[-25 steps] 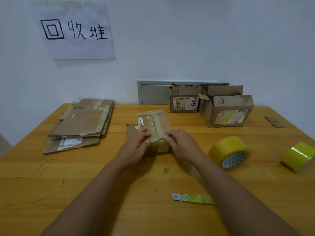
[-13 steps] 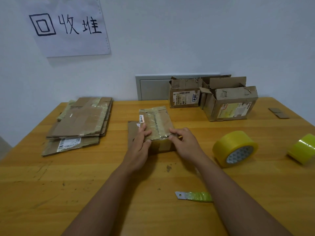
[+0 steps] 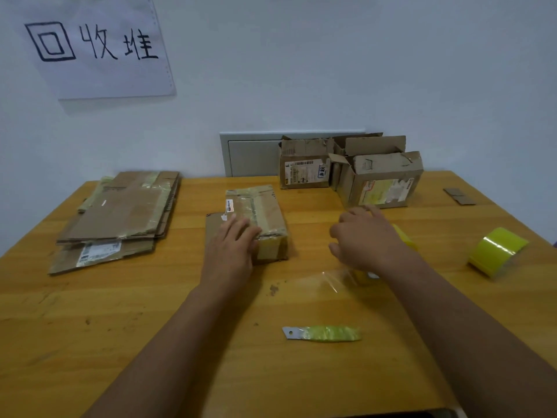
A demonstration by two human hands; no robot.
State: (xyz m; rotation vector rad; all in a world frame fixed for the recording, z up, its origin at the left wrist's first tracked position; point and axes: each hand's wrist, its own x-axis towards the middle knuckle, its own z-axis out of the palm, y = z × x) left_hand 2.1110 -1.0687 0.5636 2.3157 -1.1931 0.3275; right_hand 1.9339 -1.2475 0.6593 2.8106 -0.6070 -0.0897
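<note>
Two hands apart: our left hand (image 3: 233, 251) rests flat on the taped box (image 3: 265, 206); our right hand (image 3: 366, 239) covers the tape roll (image 3: 407, 240), grip unclear.

Person, two arms in view. Left hand (image 3: 232, 251) and right hand (image 3: 366, 239) are both bare, fingers bare too. Left forearm (image 3: 180, 342) and right forearm (image 3: 452, 321) are bare along the whole length that shows, from the wrist back. Forearms look slim and smooth. Right hand is motion-blurred, so nail detail can't be told.
</note>
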